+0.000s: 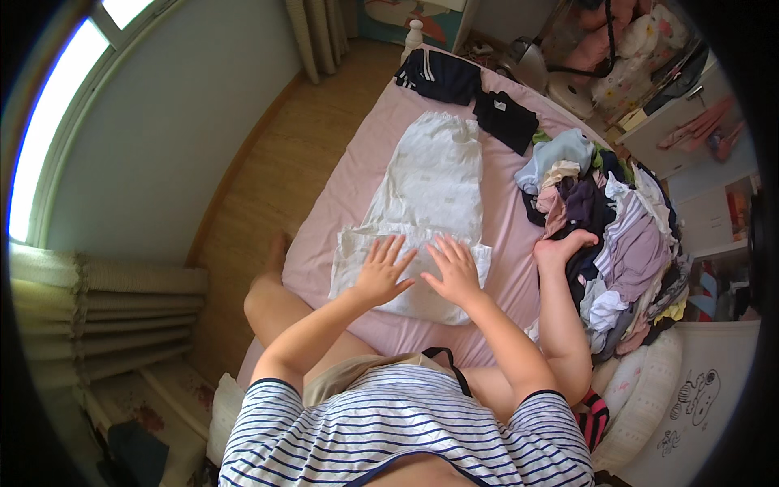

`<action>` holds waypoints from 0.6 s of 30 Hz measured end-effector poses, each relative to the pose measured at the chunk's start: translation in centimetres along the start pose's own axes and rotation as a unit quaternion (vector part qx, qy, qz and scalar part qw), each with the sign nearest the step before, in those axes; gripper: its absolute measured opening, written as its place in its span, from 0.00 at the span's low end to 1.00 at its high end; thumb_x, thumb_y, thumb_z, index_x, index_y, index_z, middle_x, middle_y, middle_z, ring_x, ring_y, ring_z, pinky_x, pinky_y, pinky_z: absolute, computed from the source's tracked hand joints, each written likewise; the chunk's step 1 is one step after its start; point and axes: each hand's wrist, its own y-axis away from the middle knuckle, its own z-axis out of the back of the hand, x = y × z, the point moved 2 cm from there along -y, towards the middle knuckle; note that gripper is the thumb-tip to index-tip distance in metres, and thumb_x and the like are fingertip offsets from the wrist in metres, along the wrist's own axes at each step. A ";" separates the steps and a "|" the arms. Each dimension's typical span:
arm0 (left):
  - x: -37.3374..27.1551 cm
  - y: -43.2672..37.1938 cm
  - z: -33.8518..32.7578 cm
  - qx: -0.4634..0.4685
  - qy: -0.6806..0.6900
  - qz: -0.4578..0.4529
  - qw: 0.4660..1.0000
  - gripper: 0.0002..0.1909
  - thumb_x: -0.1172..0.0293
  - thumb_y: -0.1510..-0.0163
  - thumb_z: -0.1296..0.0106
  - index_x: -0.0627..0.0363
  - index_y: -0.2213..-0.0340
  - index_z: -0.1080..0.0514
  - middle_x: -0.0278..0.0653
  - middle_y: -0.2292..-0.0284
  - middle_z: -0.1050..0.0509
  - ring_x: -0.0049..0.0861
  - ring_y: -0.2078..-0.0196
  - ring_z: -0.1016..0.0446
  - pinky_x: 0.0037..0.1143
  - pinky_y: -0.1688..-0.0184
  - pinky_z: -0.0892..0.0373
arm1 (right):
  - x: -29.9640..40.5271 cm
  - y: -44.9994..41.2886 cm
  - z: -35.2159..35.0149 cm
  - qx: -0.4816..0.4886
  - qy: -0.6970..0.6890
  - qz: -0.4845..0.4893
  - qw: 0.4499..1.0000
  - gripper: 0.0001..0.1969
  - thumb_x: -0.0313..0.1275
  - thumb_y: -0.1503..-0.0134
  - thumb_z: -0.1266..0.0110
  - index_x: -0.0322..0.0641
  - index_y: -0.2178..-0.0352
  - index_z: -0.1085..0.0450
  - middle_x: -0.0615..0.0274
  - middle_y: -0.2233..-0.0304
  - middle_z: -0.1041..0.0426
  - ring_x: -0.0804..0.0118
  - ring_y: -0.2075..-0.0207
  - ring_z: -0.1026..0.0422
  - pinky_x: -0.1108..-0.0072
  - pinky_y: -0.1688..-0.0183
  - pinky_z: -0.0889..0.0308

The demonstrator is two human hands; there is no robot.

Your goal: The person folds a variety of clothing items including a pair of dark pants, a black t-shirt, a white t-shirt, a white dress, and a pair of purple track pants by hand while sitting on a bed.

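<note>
A white cloth garment with a gathered edge at its far end lies flat on the pink bed sheet. Its near part is folded back over itself, with the folded edge running across just beyond my fingertips. My left hand rests palm down on the left of this folded part, fingers spread. On the right of the same part lies my right hand, also flat with its fingers apart. Neither hand grips the cloth.
A navy garment with white stripes and a folded black garment lie at the bed's far end. To the right rises a heap of mixed clothes, beside my bare foot. A grey wall and wooden floor are on the left.
</note>
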 end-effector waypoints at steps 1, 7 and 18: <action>-0.1 -1.1 -0.7 0.002 -0.028 0.005 1.000 0.31 0.51 0.58 0.54 0.46 0.52 0.44 0.43 0.47 0.53 0.36 0.44 0.58 0.42 0.46 0.64 | 0.6 -1.4 0.2 -0.044 0.033 0.012 0.998 0.33 0.47 0.59 0.50 0.51 0.51 0.48 0.57 0.48 0.51 0.57 0.46 0.54 0.62 0.48 0.59; 3.5 -4.3 -4.6 0.053 -0.082 0.071 0.993 0.31 0.50 0.55 0.60 0.39 0.49 0.50 0.38 0.45 0.60 0.35 0.42 0.66 0.43 0.46 0.70 | -4.9 -2.9 -4.2 0.025 0.142 -0.013 0.990 0.34 0.52 0.56 0.57 0.60 0.48 0.54 0.61 0.44 0.62 0.61 0.43 0.67 0.57 0.46 0.72; 9.7 -12.6 -1.3 -0.090 0.142 0.105 0.980 0.21 0.65 0.55 0.54 0.49 0.57 0.41 0.42 0.54 0.43 0.35 0.60 0.38 0.34 0.59 0.41 | -14.8 -11.0 -0.4 -0.202 -0.125 -0.075 0.969 0.18 0.33 0.58 0.47 0.45 0.62 0.36 0.60 0.64 0.38 0.61 0.61 0.38 0.65 0.60 0.43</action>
